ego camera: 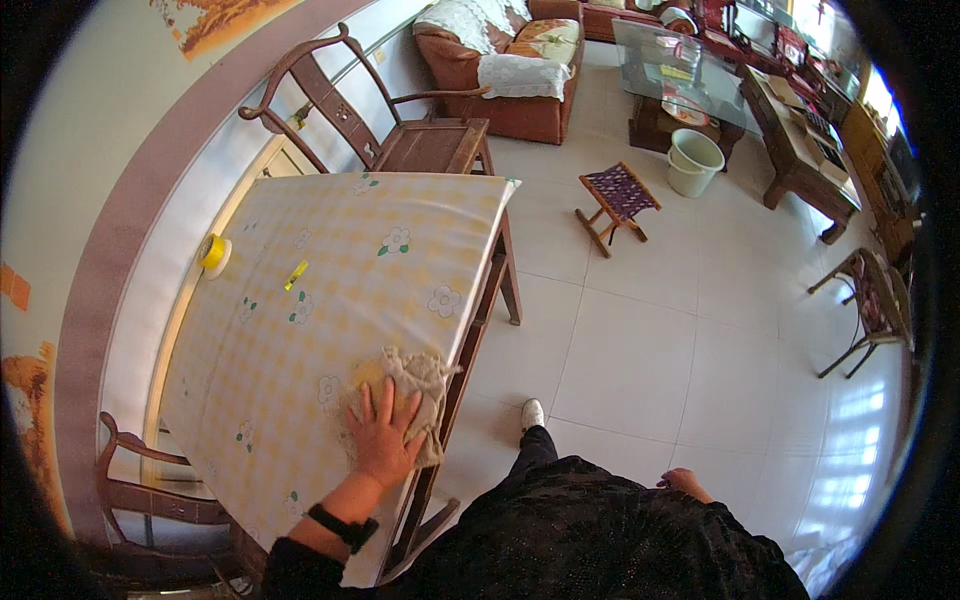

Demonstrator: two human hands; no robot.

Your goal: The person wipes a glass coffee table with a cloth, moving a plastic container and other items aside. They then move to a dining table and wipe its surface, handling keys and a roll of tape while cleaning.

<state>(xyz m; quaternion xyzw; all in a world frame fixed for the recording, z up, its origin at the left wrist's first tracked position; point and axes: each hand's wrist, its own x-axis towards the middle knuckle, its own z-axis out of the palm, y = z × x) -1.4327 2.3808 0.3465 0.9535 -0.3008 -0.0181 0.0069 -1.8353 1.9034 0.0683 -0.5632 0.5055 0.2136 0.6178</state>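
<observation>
My left hand presses a beige rag down on the table near its long edge, palm down with fingers spread over the cloth. Part of the rag bunches up beyond the fingertips and reaches the table's rim. A yellow-and-white checked tablecloth with printed flowers covers the table. On the right, my right hand hangs low beside my body, away from the table. My dark top hides part of that arm, and the fingers are too small to read clearly.
By the wall side of the table sit a yellow tape roll and a small yellow utility knife. Wooden armchairs stand at both table ends. A folding stool, a pale bucket and a glass-topped table occupy the floor beyond.
</observation>
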